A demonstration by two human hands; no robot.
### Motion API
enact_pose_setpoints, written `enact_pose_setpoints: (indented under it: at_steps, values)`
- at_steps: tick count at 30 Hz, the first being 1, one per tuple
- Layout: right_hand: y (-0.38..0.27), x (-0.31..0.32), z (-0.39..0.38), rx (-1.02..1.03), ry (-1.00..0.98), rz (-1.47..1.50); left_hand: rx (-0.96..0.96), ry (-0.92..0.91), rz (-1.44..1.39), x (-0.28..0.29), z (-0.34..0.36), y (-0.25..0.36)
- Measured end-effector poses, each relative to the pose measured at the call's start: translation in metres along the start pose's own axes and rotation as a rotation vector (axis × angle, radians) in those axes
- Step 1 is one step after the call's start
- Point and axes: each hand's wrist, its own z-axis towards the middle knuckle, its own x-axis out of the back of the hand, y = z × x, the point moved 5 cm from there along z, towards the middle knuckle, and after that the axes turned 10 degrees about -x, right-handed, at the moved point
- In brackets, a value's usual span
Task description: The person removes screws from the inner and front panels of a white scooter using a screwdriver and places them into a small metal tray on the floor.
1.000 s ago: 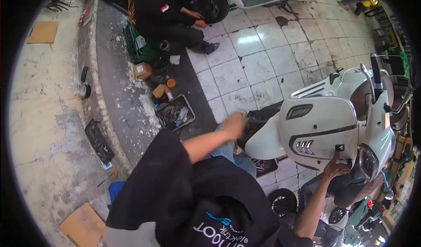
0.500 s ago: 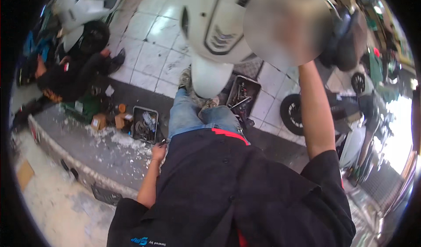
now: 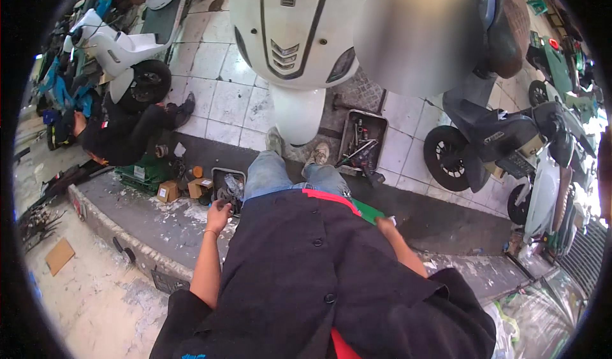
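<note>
My left hand [image 3: 218, 216] is beside the near edge of a grey tray [image 3: 215, 170] of metal parts. Its fingers look loosely apart, with nothing plain to see in them. By my right hip, my right hand [image 3: 386, 225] is closed at the end of a flat green thing [image 3: 366, 212], partly hidden by my shirt. A small whitish bit shows at those fingers; blur hides what it is. Ahead of my knees stands a white scooter [image 3: 298, 114], its front wheel fender between my feet.
A tool tray [image 3: 364, 126] lies right of the scooter. Small cardboard boxes [image 3: 168, 191] and a green crate [image 3: 141, 175] stand left on the grey ledge. A co-worker in black [image 3: 121, 136] is beside another white scooter [image 3: 124, 47]. A dark scooter [image 3: 475, 149] stands right.
My right arm has come down from the scooter's upper right to my right hip, where the green thing now shows. My left hand has shifted slightly left, and my view has tilted.
</note>
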Motion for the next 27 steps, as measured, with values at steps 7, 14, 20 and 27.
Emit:
enact_pose_setpoints:
  at_steps: [7,14,20,27]
  values:
    - [-0.043,-0.002,0.002,0.181,-0.084,-0.264,-0.185,0.140,0.026,0.031,0.048,0.104]
    - [-0.233,0.048,-0.001,0.326,-0.056,0.189,-0.331,0.482,-0.116,0.123,0.046,0.165]
    - [-0.374,0.084,-0.038,0.489,0.073,0.023,-0.402,0.422,-0.304,0.097,0.035,0.069]
    - [-0.382,0.067,0.031,0.706,0.261,-0.123,-0.388,-0.098,0.681,-0.056,0.037,-0.127]
